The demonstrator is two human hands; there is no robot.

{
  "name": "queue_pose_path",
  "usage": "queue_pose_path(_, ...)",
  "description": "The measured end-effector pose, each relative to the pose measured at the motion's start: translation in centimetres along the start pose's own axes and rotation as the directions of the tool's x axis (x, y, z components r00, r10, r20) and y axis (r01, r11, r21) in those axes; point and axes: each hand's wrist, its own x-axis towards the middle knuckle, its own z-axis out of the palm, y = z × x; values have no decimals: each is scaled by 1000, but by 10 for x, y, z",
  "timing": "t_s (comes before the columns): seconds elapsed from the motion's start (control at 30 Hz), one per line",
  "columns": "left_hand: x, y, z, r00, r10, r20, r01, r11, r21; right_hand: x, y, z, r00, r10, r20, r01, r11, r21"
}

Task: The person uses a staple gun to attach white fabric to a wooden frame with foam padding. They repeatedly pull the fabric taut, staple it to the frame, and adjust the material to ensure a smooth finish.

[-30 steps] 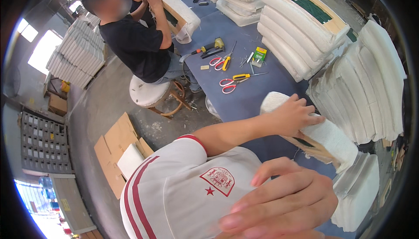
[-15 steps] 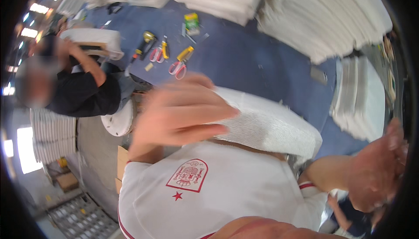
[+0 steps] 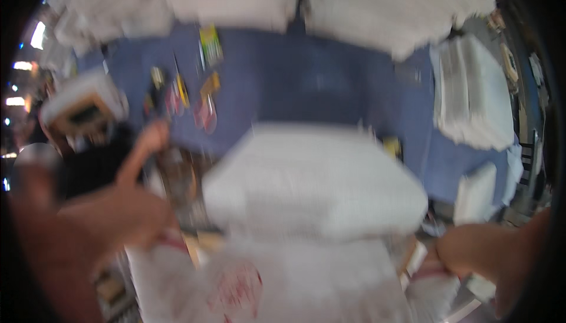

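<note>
A white, fabric-covered padded piece (image 3: 315, 175) lies at the near edge of the blue table (image 3: 259, 87), right in front of my shirt. Both my arms are spread wide, away from it. At the lower left rim, my left hand (image 3: 50, 258) is a large smear close to the camera, its fingers not distinguishable. My right hand (image 3: 533, 252) is lost in blur and shadow by the right rim, beyond the bent forearm. I see nothing I can name in either hand.
Scissors with reddish handles (image 3: 206, 114), a yellow tool (image 3: 181, 90) and a green-yellow packet (image 3: 210, 45) lie on the table. Tall white stacks (image 3: 383, 10) line the far side; another stack (image 3: 474, 96) stands right. At left a co-worker's arm (image 3: 138, 152) reaches toward the table.
My left hand has swung from over the padded piece out to the left rim. My right arm has dropped lower at the right. The padded piece now appears squarer before me; the view has shifted.
</note>
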Motion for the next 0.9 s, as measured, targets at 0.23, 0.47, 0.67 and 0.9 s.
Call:
queue_pose_path(0.23,25,-18,-11,990,-142,-5,141,981,131,25,38,11,987,148,70,-142,987,-73)
queue_pose_path(0.47,62,-5,-108,982,-190,-10,190,975,113,57,48,-43,975,214,66,-212,977,-29)
queue_pose_path(0.67,14,26,-52,967,18,-256,63,950,306,52,21,-29,980,43,-192,-83,976,-203)
queue_pose_path(0.9,15,-6,-75,989,-147,-3,146,982,122,27,-7,-51,974,224,-21,-225,962,-152)
